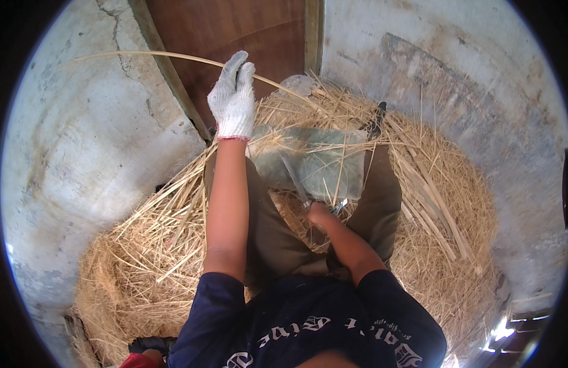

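Note:
My left hand (233, 98), in a white knit glove, is raised in front of me and closed on a long thin pale cane strip (143, 55) that arcs off to the left. My bare right hand (319, 213) is low between my knees, gripping the handle of a knife (294, 176). The grey blade points up and away across a greenish cloth pad (320, 165) lying on my lap. Most of the right hand's fingers are hidden. I sit with brown trousers (271, 233) on a heap of straw.
Straw and split cane pieces (437, 214) lie piled all around me. A brown wooden door (235, 30) stands ahead between rough concrete walls (87, 153). A small black object (376, 119) sits at the pad's far right. A dark and red item (143, 351) shows at lower left.

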The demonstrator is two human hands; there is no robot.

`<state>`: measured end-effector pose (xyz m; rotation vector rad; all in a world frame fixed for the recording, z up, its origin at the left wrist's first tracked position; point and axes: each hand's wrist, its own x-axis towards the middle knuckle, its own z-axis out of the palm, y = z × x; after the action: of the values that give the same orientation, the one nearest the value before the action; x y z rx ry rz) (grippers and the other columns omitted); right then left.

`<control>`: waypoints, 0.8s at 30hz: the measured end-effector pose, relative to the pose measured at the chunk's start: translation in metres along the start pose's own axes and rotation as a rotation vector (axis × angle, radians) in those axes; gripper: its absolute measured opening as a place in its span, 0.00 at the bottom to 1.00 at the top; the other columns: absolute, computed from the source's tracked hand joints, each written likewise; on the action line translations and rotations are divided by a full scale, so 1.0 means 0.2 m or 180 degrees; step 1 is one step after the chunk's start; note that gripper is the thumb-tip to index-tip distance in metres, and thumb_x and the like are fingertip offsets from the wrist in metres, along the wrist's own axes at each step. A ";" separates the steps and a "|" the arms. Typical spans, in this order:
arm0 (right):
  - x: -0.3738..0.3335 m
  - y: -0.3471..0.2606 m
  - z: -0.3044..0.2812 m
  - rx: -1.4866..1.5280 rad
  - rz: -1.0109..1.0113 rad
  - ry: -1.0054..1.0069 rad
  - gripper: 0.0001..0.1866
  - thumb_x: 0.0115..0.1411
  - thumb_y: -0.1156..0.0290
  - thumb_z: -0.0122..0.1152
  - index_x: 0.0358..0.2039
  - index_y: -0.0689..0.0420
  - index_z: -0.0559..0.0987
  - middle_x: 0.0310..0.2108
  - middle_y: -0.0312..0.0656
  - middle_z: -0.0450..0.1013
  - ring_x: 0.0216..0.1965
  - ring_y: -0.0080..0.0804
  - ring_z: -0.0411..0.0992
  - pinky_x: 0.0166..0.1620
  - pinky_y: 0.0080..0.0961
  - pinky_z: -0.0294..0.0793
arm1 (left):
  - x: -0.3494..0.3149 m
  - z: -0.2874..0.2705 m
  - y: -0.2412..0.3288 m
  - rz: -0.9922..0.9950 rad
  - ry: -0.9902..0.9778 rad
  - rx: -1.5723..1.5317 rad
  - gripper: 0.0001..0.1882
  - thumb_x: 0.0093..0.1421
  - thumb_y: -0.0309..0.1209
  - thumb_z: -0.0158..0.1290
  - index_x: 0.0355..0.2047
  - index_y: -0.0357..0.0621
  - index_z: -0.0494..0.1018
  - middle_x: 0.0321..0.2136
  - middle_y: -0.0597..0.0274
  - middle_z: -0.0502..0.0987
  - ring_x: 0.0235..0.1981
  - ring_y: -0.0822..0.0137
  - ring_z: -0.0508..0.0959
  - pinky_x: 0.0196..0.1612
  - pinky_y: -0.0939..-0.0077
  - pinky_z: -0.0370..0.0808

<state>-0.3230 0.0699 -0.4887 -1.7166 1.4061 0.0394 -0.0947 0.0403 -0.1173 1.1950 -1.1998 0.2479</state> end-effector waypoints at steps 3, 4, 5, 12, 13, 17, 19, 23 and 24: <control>0.02 0.02 0.02 0.0016 -0.0021 0.0056 0.21 0.56 0.59 0.74 0.35 0.68 0.82 0.30 0.55 0.81 0.32 0.47 0.82 0.39 0.42 0.78 | -0.01 -0.02 0.05 0.0440 0.0259 0.0429 0.16 0.66 0.41 0.59 0.50 0.48 0.81 0.42 0.59 0.85 0.40 0.56 0.85 0.47 0.65 0.80; 0.03 0.03 0.03 0.0093 -0.0016 0.0045 0.21 0.56 0.59 0.74 0.35 0.68 0.82 0.29 0.54 0.81 0.32 0.47 0.82 0.38 0.42 0.78 | -0.02 -0.02 0.06 0.0556 0.0312 0.0532 0.16 0.66 0.41 0.60 0.50 0.49 0.81 0.41 0.58 0.85 0.39 0.55 0.85 0.46 0.65 0.80; 0.04 0.03 0.03 0.0140 0.0031 0.0020 0.21 0.56 0.59 0.74 0.35 0.68 0.82 0.29 0.54 0.80 0.31 0.47 0.82 0.38 0.41 0.78 | -0.02 -0.03 0.07 0.0430 0.0318 0.0587 0.16 0.64 0.42 0.62 0.49 0.49 0.81 0.39 0.59 0.85 0.38 0.55 0.85 0.45 0.64 0.80; 0.03 0.03 0.03 -0.0016 -0.0069 0.0029 0.20 0.57 0.59 0.71 0.37 0.67 0.83 0.30 0.55 0.81 0.33 0.47 0.82 0.38 0.42 0.78 | 0.00 -0.03 0.09 0.0617 0.0493 0.0914 0.14 0.60 0.37 0.65 0.45 0.50 0.83 0.28 0.59 0.84 0.29 0.55 0.82 0.35 0.62 0.78; 0.03 0.02 0.03 -0.0072 -0.0031 0.0072 0.19 0.58 0.60 0.69 0.38 0.67 0.83 0.31 0.55 0.81 0.34 0.47 0.82 0.40 0.42 0.79 | 0.00 -0.03 0.09 0.0452 0.0380 0.0925 0.13 0.60 0.36 0.65 0.44 0.50 0.83 0.27 0.59 0.83 0.28 0.55 0.82 0.35 0.62 0.78; 0.00 -0.01 0.02 -0.0029 0.0049 0.0133 0.18 0.59 0.61 0.67 0.38 0.66 0.83 0.31 0.54 0.82 0.34 0.47 0.83 0.41 0.42 0.80 | 0.01 -0.02 0.09 0.0868 0.0311 0.0945 0.06 0.61 0.34 0.63 0.36 0.47 0.82 0.28 0.56 0.82 0.30 0.51 0.82 0.35 0.60 0.77; 0.00 -0.01 0.02 -0.0048 0.0015 0.0093 0.19 0.59 0.61 0.67 0.39 0.66 0.83 0.31 0.55 0.82 0.35 0.48 0.83 0.41 0.42 0.80 | 0.00 -0.01 0.08 0.0655 0.0023 0.1047 0.10 0.64 0.36 0.61 0.31 0.43 0.79 0.30 0.53 0.81 0.33 0.49 0.82 0.37 0.59 0.77; 0.04 0.02 0.02 -0.0302 -0.0010 -0.0015 0.20 0.58 0.60 0.67 0.41 0.66 0.83 0.31 0.56 0.82 0.36 0.49 0.83 0.42 0.42 0.81 | -0.03 0.03 0.08 0.0459 -0.0399 0.0993 0.10 0.63 0.37 0.61 0.33 0.45 0.77 0.31 0.53 0.80 0.33 0.48 0.82 0.37 0.56 0.76; 0.05 0.03 0.03 -0.0285 -0.0020 -0.0088 0.21 0.58 0.60 0.67 0.42 0.66 0.83 0.32 0.56 0.82 0.36 0.50 0.83 0.42 0.42 0.81 | -0.04 0.04 0.08 0.0501 -0.0511 0.0952 0.10 0.64 0.38 0.61 0.36 0.46 0.77 0.31 0.54 0.81 0.34 0.47 0.82 0.37 0.56 0.76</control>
<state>-0.3215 0.0657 -0.5002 -1.7870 1.3972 0.1239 -0.1129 0.0443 -0.1150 1.4004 -1.4351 0.4695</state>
